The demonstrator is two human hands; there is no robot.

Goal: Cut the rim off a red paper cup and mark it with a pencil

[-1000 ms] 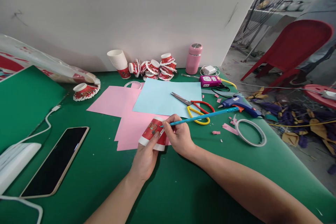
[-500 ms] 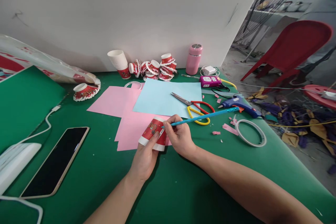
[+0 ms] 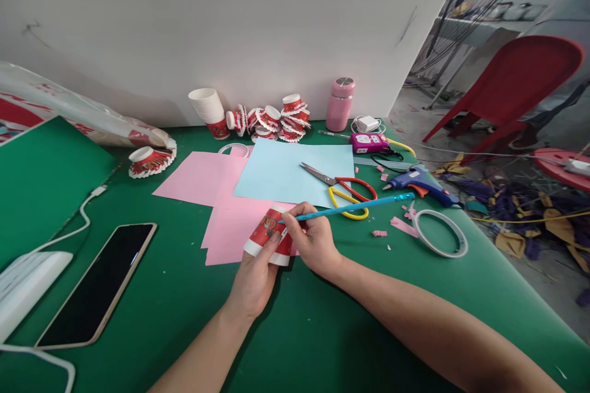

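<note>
My left hand [image 3: 254,282] is closed around a red printed paper cup [image 3: 265,228] with white ends, tilted on its side above the table. Pinched in my right hand [image 3: 316,239] is a blue pencil [image 3: 354,206], its tip at the cup's printed side. Beneath and behind the cup lie pink paper sheets [image 3: 221,233] and a light blue sheet [image 3: 286,172]. Scissors [image 3: 338,183] with one red and one yellow handle rest partly on the blue sheet, just beyond my right hand.
Along the wall stand stacked paper cups [image 3: 207,109], several cut and fringed cups [image 3: 271,118] and a pink bottle [image 3: 340,104]. A blue glue gun [image 3: 421,183] and a tape roll [image 3: 440,233] lie right. A phone [image 3: 99,285] lies left, near a white charger. A red chair [image 3: 516,83] stands beyond.
The pencil tip has moved slightly left across the cup, and my right hand has shifted left with it. My left hand and the cup have stayed nearly still.
</note>
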